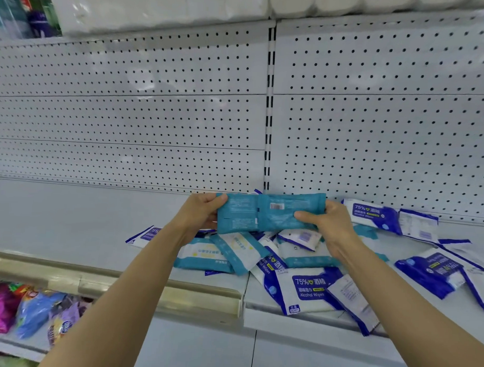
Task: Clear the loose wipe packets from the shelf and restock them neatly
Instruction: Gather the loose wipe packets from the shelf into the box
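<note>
I have both hands on one teal packet (271, 213), lifted just above the heap of loose packets (301, 265) that sprawls over the white shelf (69, 218). My left hand (200, 213) has its fingers curled round the packet's left end, thumb on the near face; my right hand (326, 222) pinches the right end, thumb laid across the back panel near the barcode. So the grip at each end is clamped on the same packet, not loose. The packet's long axis runs left to right, roughly level and about parallel to the pegboard back wall (155, 111), with its printed back face turned toward me. The heap lies directly below and toward me from the packet, spilling further to its right, where the blue-and-white alcohol wipe packs (308, 290) lie tilted and overlapping. To the packet's left the shelf surface is bare. I judge that bare stretch to be the likely spot for a neat row, and the left hand is nearer to it, so a sideways carry would lead with that end. One pack (352, 302) hangs over the shelf's front lip and could slip off if the heap is nudged.
</note>
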The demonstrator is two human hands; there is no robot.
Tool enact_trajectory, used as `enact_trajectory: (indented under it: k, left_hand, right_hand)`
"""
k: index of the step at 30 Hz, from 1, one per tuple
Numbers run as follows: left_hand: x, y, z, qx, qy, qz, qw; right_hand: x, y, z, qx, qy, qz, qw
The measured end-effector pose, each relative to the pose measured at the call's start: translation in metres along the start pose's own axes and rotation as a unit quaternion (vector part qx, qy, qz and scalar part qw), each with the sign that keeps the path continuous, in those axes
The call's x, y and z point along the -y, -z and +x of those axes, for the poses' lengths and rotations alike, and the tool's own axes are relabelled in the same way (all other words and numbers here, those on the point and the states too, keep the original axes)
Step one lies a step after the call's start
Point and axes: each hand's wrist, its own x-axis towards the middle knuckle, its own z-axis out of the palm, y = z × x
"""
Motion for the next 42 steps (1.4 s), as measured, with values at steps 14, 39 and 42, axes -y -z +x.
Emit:
enact_trajectory:
  k: [14,39,42]
  left_hand:
    - [-0.002,-0.028,-0.016,0.074,-0.068,-0.031,0.995]
    - [0.054,-0.001,-0.026,0.116,-0.175,0.5,0.84]
    - [0.067,-0.014,-0.034,0.17,-0.179,0.583,0.774]
  right_hand:
    - [-0.004,-0.024,-0.002,0.059,-0.019,0.08,0.995]
    - [0.001,-0.02,-0.008,-0.016,-0.079,0.096,0.992]
    - [0.002,-0.018,-0.011,-0.027,-0.063,0.097,0.993]
